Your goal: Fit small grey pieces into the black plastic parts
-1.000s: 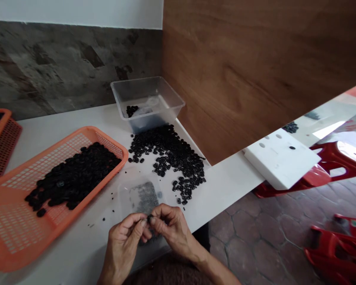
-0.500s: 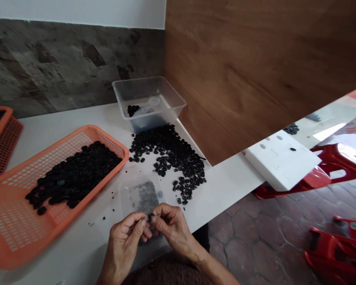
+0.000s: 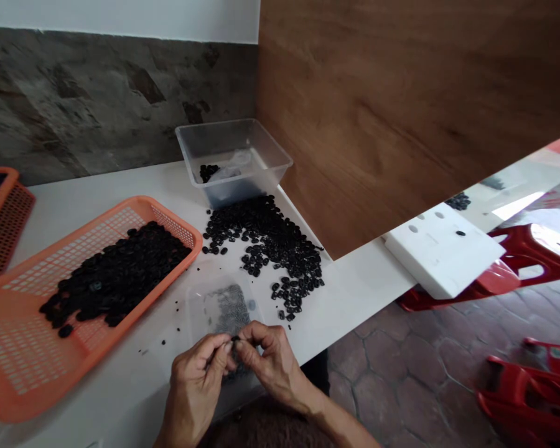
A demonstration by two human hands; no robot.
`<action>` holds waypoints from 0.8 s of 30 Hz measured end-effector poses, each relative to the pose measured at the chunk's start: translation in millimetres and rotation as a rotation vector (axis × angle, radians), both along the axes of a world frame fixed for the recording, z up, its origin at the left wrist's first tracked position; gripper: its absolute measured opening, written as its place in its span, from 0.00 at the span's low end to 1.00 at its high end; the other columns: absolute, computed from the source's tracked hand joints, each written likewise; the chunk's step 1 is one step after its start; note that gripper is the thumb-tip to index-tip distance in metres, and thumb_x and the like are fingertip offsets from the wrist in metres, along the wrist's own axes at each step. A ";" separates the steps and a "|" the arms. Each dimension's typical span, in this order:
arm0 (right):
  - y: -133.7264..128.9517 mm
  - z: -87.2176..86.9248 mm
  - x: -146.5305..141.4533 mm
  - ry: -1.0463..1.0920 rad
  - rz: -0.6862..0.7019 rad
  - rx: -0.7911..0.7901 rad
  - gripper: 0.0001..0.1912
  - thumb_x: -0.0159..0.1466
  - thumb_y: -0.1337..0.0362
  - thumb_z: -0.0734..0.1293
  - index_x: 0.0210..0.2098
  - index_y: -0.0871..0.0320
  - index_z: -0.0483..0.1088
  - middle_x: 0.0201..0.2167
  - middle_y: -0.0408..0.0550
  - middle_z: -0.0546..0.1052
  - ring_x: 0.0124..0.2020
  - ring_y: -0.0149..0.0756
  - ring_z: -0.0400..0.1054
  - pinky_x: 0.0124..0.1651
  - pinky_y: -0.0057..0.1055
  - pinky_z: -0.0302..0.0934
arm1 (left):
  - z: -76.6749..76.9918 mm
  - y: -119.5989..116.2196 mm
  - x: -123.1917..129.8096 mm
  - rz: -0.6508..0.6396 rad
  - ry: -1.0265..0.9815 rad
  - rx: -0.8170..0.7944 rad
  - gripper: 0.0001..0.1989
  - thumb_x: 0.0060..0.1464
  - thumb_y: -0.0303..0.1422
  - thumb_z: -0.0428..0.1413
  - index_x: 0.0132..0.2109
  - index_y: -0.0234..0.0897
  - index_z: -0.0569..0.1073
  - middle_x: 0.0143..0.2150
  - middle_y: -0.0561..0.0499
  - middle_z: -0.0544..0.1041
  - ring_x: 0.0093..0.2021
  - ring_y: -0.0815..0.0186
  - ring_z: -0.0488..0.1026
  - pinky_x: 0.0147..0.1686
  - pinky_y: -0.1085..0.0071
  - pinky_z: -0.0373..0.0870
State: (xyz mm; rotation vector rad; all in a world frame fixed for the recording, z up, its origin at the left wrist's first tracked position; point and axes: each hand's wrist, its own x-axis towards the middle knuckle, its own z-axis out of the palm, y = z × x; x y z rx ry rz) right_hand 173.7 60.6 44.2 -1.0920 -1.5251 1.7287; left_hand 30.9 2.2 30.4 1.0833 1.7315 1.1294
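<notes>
Between their fingertips, my left hand [image 3: 198, 376] and my right hand [image 3: 273, 364] pinch a small black piece [image 3: 234, 340], mostly hidden by the fingers. Both hands are closed and meet above a clear plastic tub [image 3: 196, 308] that holds many tiny dark grey parts [image 3: 232, 308]. Just beyond the tub, a loose heap of small black oval pieces [image 3: 280, 239] is spread on the white table [image 3: 350, 295]. To the left lies an orange mesh basket [image 3: 23, 395] with a pile of similar black oval pieces [image 3: 121, 270].
A larger clear bin [image 3: 233, 193] with a few black pieces and a plastic bag stands at the back. A brown wooden panel [image 3: 378, 118] rises on the right. Another orange basket [image 3: 9, 218] sits far left. A white box [image 3: 443, 249] rests on a red stool [image 3: 546, 255].
The fingers have shifted slightly around the small black piece, and fewer left fingertips show below it. The baskets, heap and tub are unchanged.
</notes>
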 end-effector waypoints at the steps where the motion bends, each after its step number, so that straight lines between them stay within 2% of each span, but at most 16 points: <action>1: 0.0 -2.1 -1.3 0.029 -0.005 -0.019 0.16 0.63 0.57 0.65 0.25 0.62 0.65 0.19 0.40 0.63 0.22 0.27 0.55 0.25 0.24 0.49 | 0.0 0.6 -0.2 0.001 -0.016 -0.010 0.11 0.54 0.38 0.56 0.36 0.36 0.79 0.19 0.55 0.75 0.20 0.70 0.70 0.23 0.77 0.70; 6: 1.0 -14.2 -6.3 0.239 -0.018 -0.169 0.18 0.62 0.52 0.67 0.27 0.62 0.66 0.20 0.41 0.66 0.20 0.26 0.58 0.24 0.23 0.52 | 4.5 1.6 -0.2 0.077 -0.205 -0.061 0.13 0.55 0.40 0.56 0.39 0.35 0.79 0.22 0.53 0.78 0.23 0.68 0.72 0.27 0.76 0.72; 12: 2.7 -16.1 -5.9 0.271 -0.022 -0.189 0.19 0.61 0.51 0.68 0.28 0.63 0.66 0.20 0.43 0.68 0.20 0.26 0.61 0.24 0.23 0.55 | 0.4 2.0 -3.2 0.065 -0.379 -0.097 0.15 0.55 0.41 0.57 0.42 0.33 0.78 0.26 0.49 0.80 0.27 0.65 0.76 0.29 0.72 0.73; 18: 1.5 -11.6 -5.1 0.212 -0.038 -0.140 0.19 0.62 0.50 0.67 0.28 0.62 0.67 0.20 0.41 0.67 0.21 0.26 0.59 0.25 0.24 0.54 | -1.2 6.4 -1.5 0.097 -0.311 -0.088 0.11 0.50 0.39 0.61 0.34 0.34 0.79 0.21 0.52 0.78 0.21 0.67 0.73 0.25 0.73 0.72; 24: -0.7 -8.5 -2.3 0.052 -0.021 -0.019 0.18 0.64 0.53 0.64 0.26 0.62 0.67 0.19 0.40 0.64 0.22 0.26 0.56 0.26 0.24 0.50 | -3.4 6.1 -0.6 0.018 -0.158 -0.064 0.12 0.52 0.39 0.58 0.33 0.35 0.80 0.19 0.53 0.77 0.20 0.67 0.72 0.24 0.74 0.71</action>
